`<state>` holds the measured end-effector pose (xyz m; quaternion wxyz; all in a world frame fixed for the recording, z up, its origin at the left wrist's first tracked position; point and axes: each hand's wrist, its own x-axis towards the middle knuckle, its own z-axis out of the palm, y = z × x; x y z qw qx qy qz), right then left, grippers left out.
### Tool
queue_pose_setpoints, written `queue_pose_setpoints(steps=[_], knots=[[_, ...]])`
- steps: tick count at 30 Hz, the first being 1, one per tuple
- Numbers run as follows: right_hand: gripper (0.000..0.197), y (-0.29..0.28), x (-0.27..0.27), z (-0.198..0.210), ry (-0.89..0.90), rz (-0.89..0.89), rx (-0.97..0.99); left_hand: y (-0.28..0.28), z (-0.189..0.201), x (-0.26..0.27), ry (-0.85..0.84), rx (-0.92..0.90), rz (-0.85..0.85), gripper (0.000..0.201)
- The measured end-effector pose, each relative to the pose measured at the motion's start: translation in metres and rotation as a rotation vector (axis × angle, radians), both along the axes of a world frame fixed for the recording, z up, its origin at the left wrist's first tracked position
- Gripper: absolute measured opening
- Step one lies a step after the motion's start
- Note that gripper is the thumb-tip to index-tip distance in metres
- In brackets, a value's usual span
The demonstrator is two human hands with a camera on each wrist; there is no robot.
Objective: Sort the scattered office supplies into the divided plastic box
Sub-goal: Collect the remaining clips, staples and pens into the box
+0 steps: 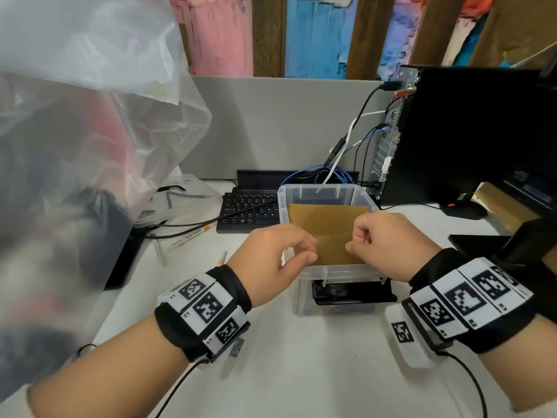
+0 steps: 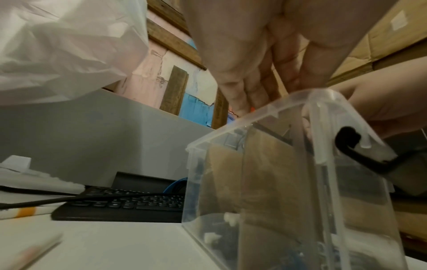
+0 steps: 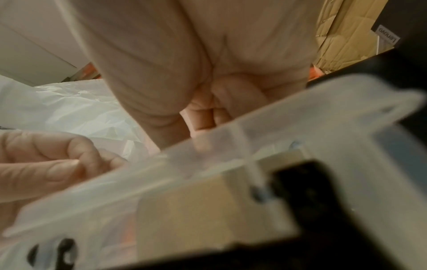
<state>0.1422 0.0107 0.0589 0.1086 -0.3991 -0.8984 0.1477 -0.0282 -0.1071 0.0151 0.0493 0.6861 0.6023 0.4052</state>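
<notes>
Centrally on the white counter [image 1: 271,372] stands the clear plastic box [image 1: 331,300], a rigid, straight-walled bin with rounded corners and a black clip-on handle on its near wall. Flat brown cardboard dividers [image 1: 328,218] stand upright inside it and split the space into compartments; small items lie at the bottom, too blurred through the wall to name. Both hands hover over the near rim. The left hand [image 1: 271,260] has its fingers curled, thumb and forefinger drawn close together over the box's left edge; whether anything is pinched between them cannot be told. The right hand [image 1: 388,239] is closed into a loose fist above the cardboard, its thumb tip at the divider's top edge, and what, if anything, it holds cannot be told either. Each wrist wears a black strap with white square-patterned marker tags. Left of the box, a white marker pen [image 1: 193,233] with an orange band and a thin pencil-like stick [image 1: 222,257] lie loose on the counter. Behind them sit a black keyboard [image 1: 250,211] and a crinkled translucent plastic bag [image 1: 75,116].
</notes>
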Motion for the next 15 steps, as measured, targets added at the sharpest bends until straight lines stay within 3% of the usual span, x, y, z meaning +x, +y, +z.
queue_pose_setpoints(steps=[3,7,11,15], knots=[[0.029,-0.014,-0.012,0.008,0.026,0.008,0.027,-0.012,-0.002,-0.016,-0.016,0.086,0.024,0.016],[0.028,-0.048,-0.038,0.022,0.117,0.053,0.023,-0.024,-0.007,-0.052,-0.167,0.025,0.148,0.011],[0.031,-0.095,-0.072,0.025,0.233,0.235,0.03,-0.035,-0.015,-0.096,-0.184,-0.089,0.441,0.015],[0.011,-0.117,-0.117,-0.009,0.098,0.377,-0.073,-0.046,-0.031,-0.148,-0.122,-0.302,0.721,0.003]])
